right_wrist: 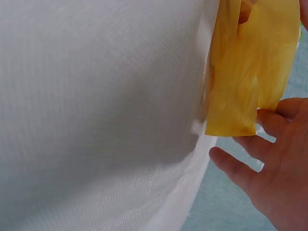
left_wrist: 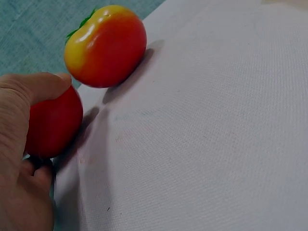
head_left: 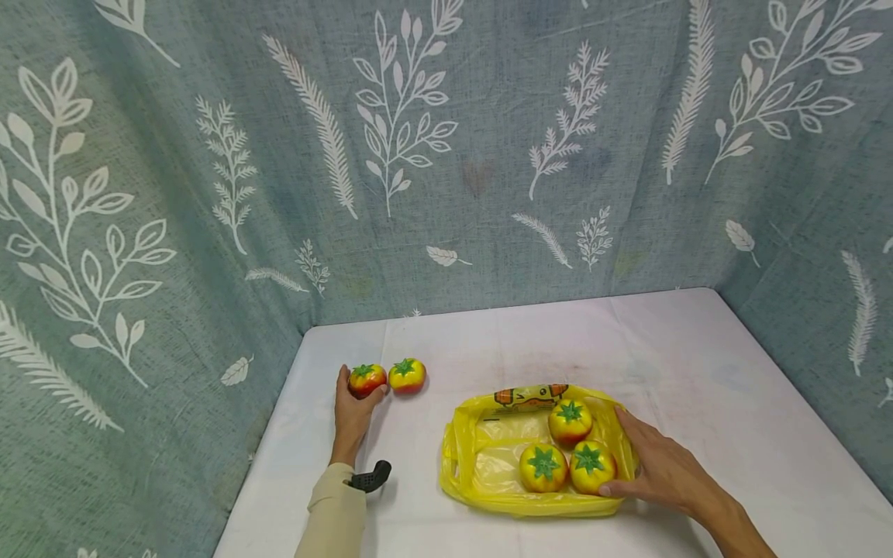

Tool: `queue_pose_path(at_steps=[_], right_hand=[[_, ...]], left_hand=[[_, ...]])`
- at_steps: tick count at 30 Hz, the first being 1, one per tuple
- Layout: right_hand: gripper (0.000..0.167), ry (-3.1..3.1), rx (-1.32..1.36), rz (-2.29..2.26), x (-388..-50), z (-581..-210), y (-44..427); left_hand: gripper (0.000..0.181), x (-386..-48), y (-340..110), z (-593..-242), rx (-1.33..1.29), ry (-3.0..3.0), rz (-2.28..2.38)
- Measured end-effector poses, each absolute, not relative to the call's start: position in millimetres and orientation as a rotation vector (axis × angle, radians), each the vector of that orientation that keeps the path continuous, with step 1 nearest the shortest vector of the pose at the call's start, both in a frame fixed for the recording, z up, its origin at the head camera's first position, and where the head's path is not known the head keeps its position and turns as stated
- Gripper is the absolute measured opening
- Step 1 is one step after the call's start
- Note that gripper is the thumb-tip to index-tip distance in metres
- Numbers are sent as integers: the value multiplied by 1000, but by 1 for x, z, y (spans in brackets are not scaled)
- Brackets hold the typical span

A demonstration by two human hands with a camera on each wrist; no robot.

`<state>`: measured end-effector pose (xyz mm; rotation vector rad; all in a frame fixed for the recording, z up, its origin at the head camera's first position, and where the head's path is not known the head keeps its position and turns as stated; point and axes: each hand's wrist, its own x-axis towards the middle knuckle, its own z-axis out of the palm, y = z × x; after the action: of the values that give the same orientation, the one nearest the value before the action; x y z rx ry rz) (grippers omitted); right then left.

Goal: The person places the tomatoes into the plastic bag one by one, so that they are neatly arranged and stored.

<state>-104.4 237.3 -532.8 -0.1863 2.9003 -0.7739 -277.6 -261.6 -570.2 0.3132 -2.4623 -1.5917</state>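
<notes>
My left hand (head_left: 353,408) grips a red-and-yellow toy tomato (head_left: 366,380) at the table's left side, its thumb on one side and fingers round the other. Just right of it lies a second toy tomato (head_left: 408,376), which also shows in the left wrist view above the held tomato (left_wrist: 55,122). A yellow plastic bag (head_left: 498,500) lies spread open like a tray, with three toy tomatoes in its right half. My right hand (head_left: 663,469) holds the bag's right edge, thumb over the rim near the front tomato (head_left: 593,466), fingers against the outside (right_wrist: 272,127).
A white cloth covers the table (head_left: 670,341). Grey-green curtains (head_left: 481,170) with white leaf prints hang behind it and at both sides. A black strap piece (head_left: 371,477) sits at my left wrist beside the light sleeve (head_left: 336,511).
</notes>
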Motion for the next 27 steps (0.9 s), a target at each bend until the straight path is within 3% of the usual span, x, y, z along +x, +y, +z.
queue_pose_path(at_steps=[27], right_hand=[[132,2899,-218,-752,-104,-531,237]], left_hand=[[85,-278,-263,-566,384,-2444,-1564]])
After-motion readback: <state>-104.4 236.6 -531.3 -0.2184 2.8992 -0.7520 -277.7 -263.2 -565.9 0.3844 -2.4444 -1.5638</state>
